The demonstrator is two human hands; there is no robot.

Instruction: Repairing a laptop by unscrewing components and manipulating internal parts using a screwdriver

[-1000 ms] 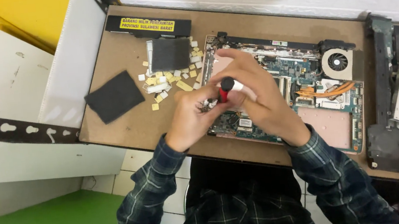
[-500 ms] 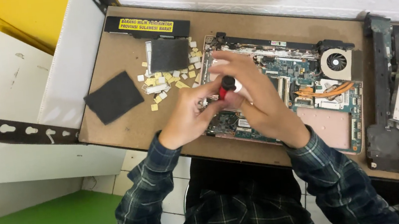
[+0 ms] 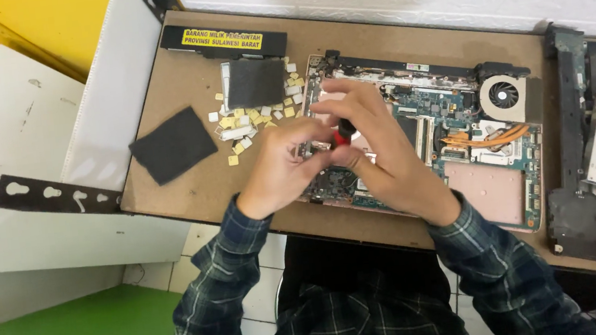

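Head view looks straight down on a brown worktop [image 3: 189,195] where an opened laptop board [image 3: 451,135] lies, its green circuit side up. Both hands meet over the board's left part. The right hand [image 3: 379,158] curls around a screwdriver [image 3: 343,137] with a red and black handle, its grip pinching that handle between thumb and fingers; the tip is hidden behind the hands, so where it touches the board cannot be told. The left hand [image 3: 279,166] comes in from the left, its grip pressed together at the fingertips just beside the screwdriver, touching or nearly touching the handle; whether it holds anything cannot be told. A round fan [image 3: 505,95] sits at the board's upper right, with copper pipes [image 3: 489,138] just below it. Left of the hands lie small pale keycaps [image 3: 244,125], scattered near two dark pads [image 3: 174,144]. A black battery [image 3: 224,41] with a yellow label lies along the worktop's far edge. A dark laptop shell [image 3: 574,158] rests at the right.
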